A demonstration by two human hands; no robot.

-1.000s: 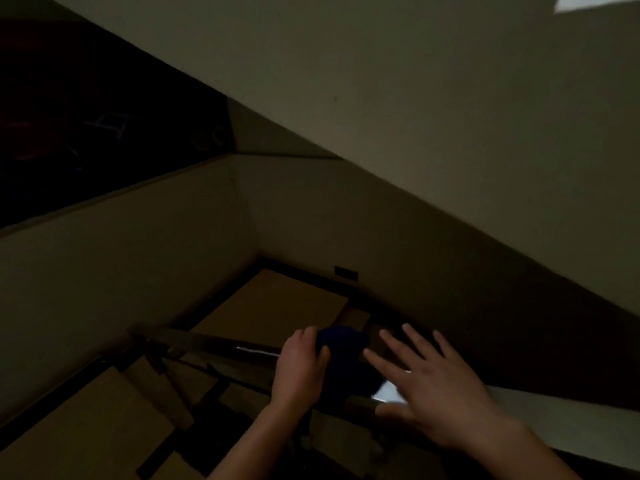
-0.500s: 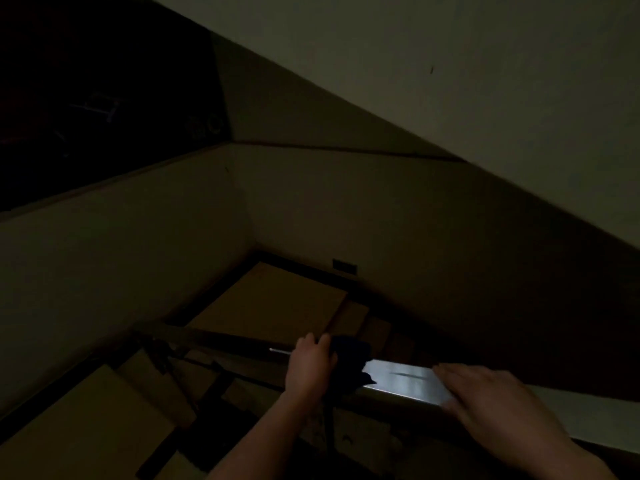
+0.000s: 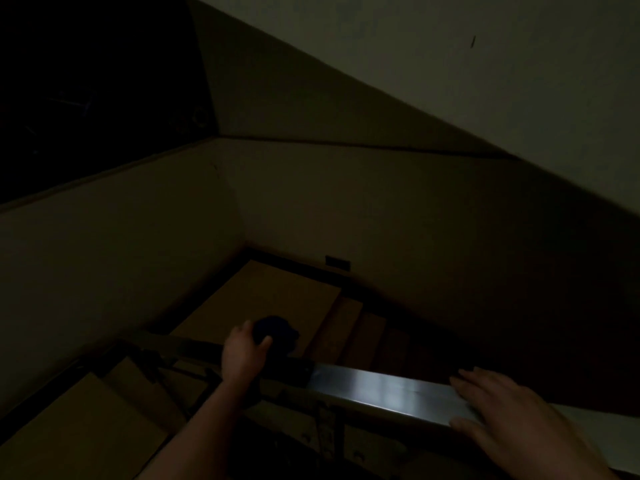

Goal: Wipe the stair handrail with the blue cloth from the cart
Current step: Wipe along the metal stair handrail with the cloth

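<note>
The stairwell is very dim. At the far left a pale side wall [image 3: 104, 271] runs down toward a landing [image 3: 263, 299] of brown flooring, with lower steps [image 3: 86, 420] showing beneath the rail at bottom left.

Left of centre, the left hand [image 3: 242, 355] reaches forward with a bare forearm rising from the bottom edge. Its grip is closed around the blue cloth [image 3: 275, 332], which looks almost black in this light; the thumb lies across the near side of the bunched cloth and the fingers curl over the far side. The cloth sits on top of the stair handrail [image 3: 381, 389], pressed against it where the rail passes under the hand. To the left of that hand the rail carries on as a dull, darker bar sloping away toward the wall.

To the right of the cloth, the flat top of the handrail catches the light and shines silver. Below it, a metal post [image 3: 325, 434] stands under the rail.

Further right, the right hand [image 3: 512, 417] rests on the handrail, palm down and open, fingers stretched flat along the top face and the thumb hooked over the near edge. It holds nothing. The two hands are well apart, with the bright stretch of rail between them.

Behind, a small dark rectangular plate [image 3: 337, 263] is set low in the back wall [image 3: 381, 202].
</note>
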